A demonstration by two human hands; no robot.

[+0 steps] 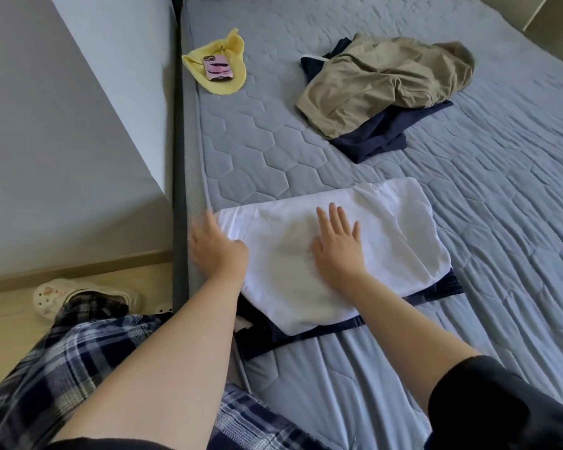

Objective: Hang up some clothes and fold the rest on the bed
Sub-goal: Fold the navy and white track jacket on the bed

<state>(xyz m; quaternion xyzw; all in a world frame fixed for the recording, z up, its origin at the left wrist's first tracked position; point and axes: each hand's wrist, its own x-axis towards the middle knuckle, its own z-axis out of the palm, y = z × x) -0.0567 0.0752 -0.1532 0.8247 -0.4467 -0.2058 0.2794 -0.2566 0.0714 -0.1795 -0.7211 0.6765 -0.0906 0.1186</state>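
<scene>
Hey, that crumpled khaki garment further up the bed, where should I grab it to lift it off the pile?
Probably pinch the khaki garment along its stitched band edge at the near-left end, coming down from above on your side. That edge lies flat and exposed, and the khaki rests on top of the navy garment, so it should lift away alone.

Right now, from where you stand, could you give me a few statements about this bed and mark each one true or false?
1. The right hand lies flat, fingers straight, on the white garment. True.
2. The khaki garment lies on top of a navy garment. True.
3. The phone lies on the khaki garment. False: it lies on the yellow cloth.
4. The white garment hangs on a hanger. False: it lies on the bed.
</scene>
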